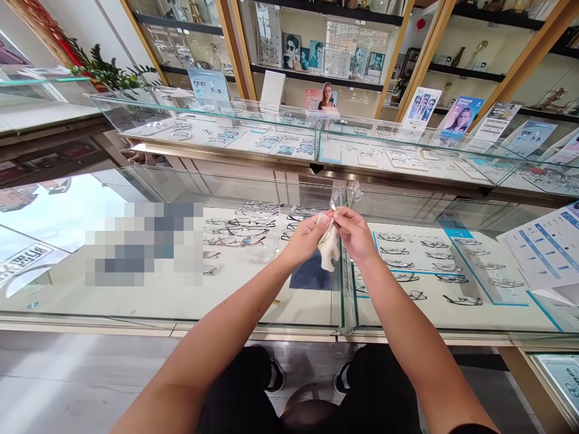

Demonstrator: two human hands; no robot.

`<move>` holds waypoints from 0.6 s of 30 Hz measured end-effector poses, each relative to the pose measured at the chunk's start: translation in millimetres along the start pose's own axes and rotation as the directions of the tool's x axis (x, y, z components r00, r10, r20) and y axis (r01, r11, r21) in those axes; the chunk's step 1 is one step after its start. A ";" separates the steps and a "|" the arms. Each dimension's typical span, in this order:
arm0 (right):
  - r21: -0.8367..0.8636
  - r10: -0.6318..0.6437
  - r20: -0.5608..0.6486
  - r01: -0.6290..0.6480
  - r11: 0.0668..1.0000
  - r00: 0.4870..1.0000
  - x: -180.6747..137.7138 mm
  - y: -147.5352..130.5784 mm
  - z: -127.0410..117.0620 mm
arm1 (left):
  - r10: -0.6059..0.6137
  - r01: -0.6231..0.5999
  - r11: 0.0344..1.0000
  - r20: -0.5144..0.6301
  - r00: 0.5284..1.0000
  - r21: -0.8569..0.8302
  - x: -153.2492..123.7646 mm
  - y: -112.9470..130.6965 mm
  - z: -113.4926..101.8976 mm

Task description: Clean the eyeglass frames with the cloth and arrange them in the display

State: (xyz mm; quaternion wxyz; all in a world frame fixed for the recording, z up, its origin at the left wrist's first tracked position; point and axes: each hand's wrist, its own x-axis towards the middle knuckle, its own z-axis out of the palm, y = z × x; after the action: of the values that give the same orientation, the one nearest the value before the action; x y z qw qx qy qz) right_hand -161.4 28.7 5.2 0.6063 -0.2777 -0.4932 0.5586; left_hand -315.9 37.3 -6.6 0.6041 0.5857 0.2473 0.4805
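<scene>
My left hand (306, 239) is closed on a pale cream cloth (329, 252), whose loose end hangs down between my hands. Close against it, the fingers of my right hand (356, 234) pinch a pair of thin-framed eyeglasses (356, 193). The lenses stick up above my fingertips, over the glass counter. My fingertips meet where cloth and frame come together, so the exact contact there is partly hidden. Below the cloth, a dark blue flat piece (312, 272) shows at the counter.
Under the glass display counter (253, 301) lie several eyeglass frames (239, 226), with more frames (400, 250) to the right. A printed sheet (547, 244) stands at the right. Beyond is another glass showcase (316, 137) carrying upright cards, with shelves behind. My legs are beneath the near edge.
</scene>
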 end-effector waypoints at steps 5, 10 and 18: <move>0.095 0.081 -0.100 -0.072 0.993 0.992 0.7 -3.6 0.2 | -0.061 0.066 0.997 0.131 0.990 -0.035 0.3 8.7 -9.4; 0.106 0.095 -0.126 -0.082 0.991 0.988 0.5 -5.4 0.3 | -0.053 0.060 0.998 0.255 0.965 -0.020 -2.2 17.4 -9.4; -0.005 0.029 -0.021 -0.030 1.000 0.999 -1.6 -5.2 3.7 | 0.055 -0.052 0.997 -0.046 0.997 0.061 -0.9 1.2 -0.3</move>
State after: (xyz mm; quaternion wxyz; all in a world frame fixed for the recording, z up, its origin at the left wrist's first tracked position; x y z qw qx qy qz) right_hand -162.5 25.3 10.7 0.6025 -0.2925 -0.4840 0.5632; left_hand -316.9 36.5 -5.8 0.5672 0.5983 0.2601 0.5027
